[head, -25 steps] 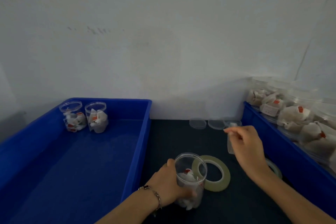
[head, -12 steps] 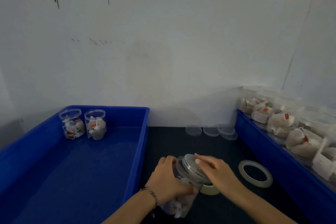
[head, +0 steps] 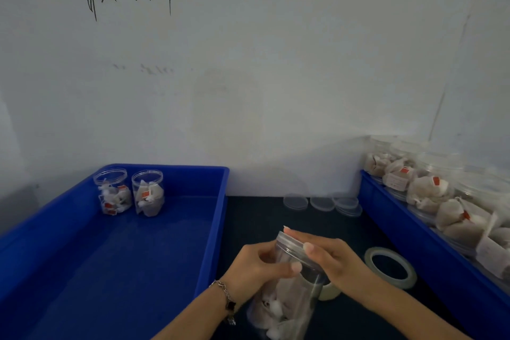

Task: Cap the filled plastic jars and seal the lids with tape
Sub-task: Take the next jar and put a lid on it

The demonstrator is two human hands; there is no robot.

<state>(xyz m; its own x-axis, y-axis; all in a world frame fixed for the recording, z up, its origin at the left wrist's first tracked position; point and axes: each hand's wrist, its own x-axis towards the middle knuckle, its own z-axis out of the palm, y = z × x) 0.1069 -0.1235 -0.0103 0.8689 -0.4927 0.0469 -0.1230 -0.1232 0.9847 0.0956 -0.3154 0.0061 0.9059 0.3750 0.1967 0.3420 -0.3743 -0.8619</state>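
A clear plastic jar (head: 287,301) filled with white tea bags is tilted above the dark table at bottom centre. My left hand (head: 256,268) grips its upper body. My right hand (head: 331,259) lies over the clear lid (head: 289,246) on the jar's mouth, fingers curled on its rim. A tape roll (head: 390,266) lies flat to the right of my hands. A second tape roll (head: 329,291) sits partly hidden behind the jar. Several loose clear lids (head: 323,203) lie by the wall.
A blue tray (head: 212,229) on the left holds two capped filled jars (head: 131,192) in its far corner. On the right, another blue tray (head: 408,232) carries several filled jars (head: 430,188). A white wall stands close behind.
My right hand brought a lid from the back of the table onto the jar's mouth. My left hand lifted and tilted the jar. The view shifted to the right.
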